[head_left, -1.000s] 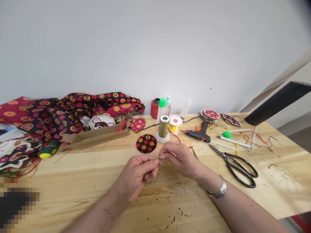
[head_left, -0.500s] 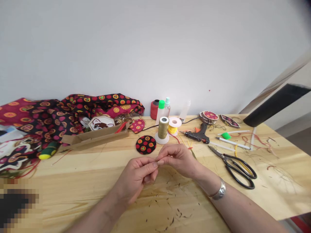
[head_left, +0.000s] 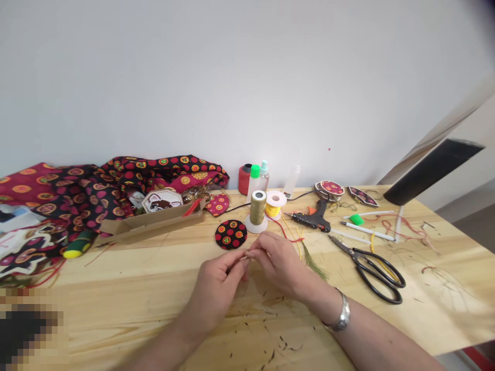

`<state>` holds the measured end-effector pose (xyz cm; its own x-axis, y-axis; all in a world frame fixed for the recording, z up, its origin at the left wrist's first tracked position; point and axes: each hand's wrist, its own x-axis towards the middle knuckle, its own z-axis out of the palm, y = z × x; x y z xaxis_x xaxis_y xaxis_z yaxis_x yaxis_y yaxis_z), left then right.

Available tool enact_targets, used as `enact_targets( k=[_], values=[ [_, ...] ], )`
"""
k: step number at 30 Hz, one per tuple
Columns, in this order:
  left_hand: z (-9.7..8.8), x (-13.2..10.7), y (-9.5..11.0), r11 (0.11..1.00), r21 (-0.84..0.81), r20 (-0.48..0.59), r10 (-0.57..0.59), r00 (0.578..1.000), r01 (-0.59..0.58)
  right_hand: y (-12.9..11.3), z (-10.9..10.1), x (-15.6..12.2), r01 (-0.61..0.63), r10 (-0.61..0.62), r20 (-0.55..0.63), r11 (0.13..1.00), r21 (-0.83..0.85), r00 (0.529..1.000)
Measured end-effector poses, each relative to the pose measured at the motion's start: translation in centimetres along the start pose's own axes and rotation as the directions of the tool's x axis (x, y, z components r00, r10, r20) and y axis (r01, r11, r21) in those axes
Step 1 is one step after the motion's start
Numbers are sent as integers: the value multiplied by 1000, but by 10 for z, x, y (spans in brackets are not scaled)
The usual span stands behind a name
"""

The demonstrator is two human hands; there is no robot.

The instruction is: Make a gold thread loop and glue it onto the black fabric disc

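My left hand (head_left: pixel 219 281) and my right hand (head_left: pixel 279 263) meet fingertip to fingertip above the table. Both are closed in a pinch, and whatever lies between the fingers is too small or hidden to name. Just beyond them is a round black fabric patch (head_left: pixel 231 235) with red and yellow flowers. A spool of olive thread (head_left: pixel 258 208) stands upright behind my right hand, beside a spool of yellow cord (head_left: pixel 273 210). A green thread tassel (head_left: pixel 315 264) on a red cord lies to the right of my right wrist, partly covered by it.
Black-handled scissors (head_left: pixel 377 275) and a glue gun (head_left: pixel 313 219) lie on the right. Glue bottles (head_left: pixel 254 183) and a red spool (head_left: pixel 244 180) stand near the wall. Patterned fabric (head_left: pixel 93 188) and a long cardboard box (head_left: pixel 150 225) fill the left. Thread scraps litter the wooden table (head_left: pixel 154 309).
Both hands stay pinched together, with the right hand and wrist shifted slightly left. More of the green tassel shows beside the right wrist. The view has tilted a little.
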<state>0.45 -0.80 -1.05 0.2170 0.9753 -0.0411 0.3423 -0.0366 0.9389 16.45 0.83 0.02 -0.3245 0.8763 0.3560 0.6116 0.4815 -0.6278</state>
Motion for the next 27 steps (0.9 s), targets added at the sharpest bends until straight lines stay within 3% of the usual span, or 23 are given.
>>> enact_targets(
  k=[5, 12, 19, 23, 27],
  values=[
    [0, -1, -4, 984, 143, -72, 114, 991, -103, -2, 4, -2, 15, -20, -46, 995, -102, 999],
    [-1, 1, -4, 954, 225, -93, 224, 970, -199, 1, 10, -4, 119, -149, -146, 973, -197, 978],
    [-2, -4, -4, 905, 293, -90, 348, 933, -309, -2, 7, -5, 245, -316, -148, 899, -363, 937],
    [-3, -7, 1, 938, 214, -67, 293, 954, -273, -4, 3, -6, 296, -370, -145, 879, -373, 917],
    [-4, -4, 5, 994, -13, -19, 106, 994, -106, -3, -1, -6, 348, -432, -124, 838, -420, 893]
  ],
)
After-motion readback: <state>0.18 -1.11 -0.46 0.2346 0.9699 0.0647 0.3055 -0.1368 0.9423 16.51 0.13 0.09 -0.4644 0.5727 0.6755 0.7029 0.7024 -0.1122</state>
